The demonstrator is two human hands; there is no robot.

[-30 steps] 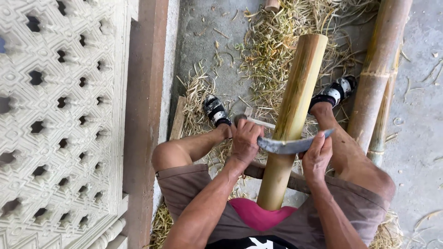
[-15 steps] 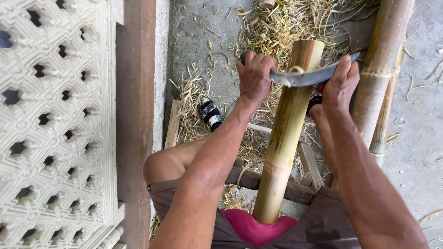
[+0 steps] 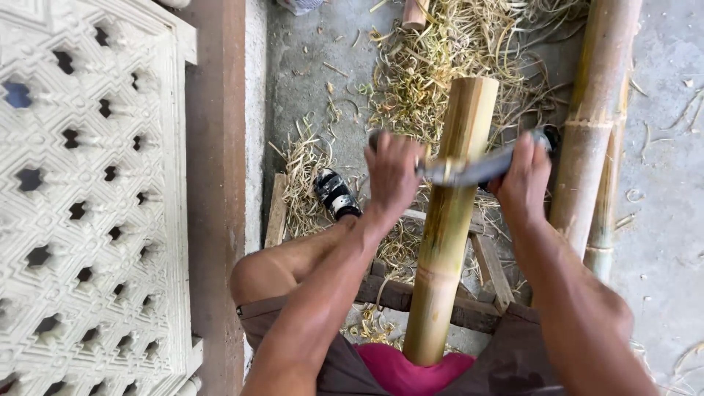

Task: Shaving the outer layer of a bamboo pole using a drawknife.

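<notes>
Concrete floor strewn with shavings: left hand and right hand grip a curved blade mid-length across the bamboo pole, scraping apparently well underway, unfinished.

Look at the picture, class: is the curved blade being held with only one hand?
No, the left hand and the right hand each grip one end of the curved blade across the bamboo pole.

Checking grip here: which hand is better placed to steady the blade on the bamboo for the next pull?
Neither clearly: the left hand and right hand grip opposite ends of the curved blade across the bamboo pole.
</notes>
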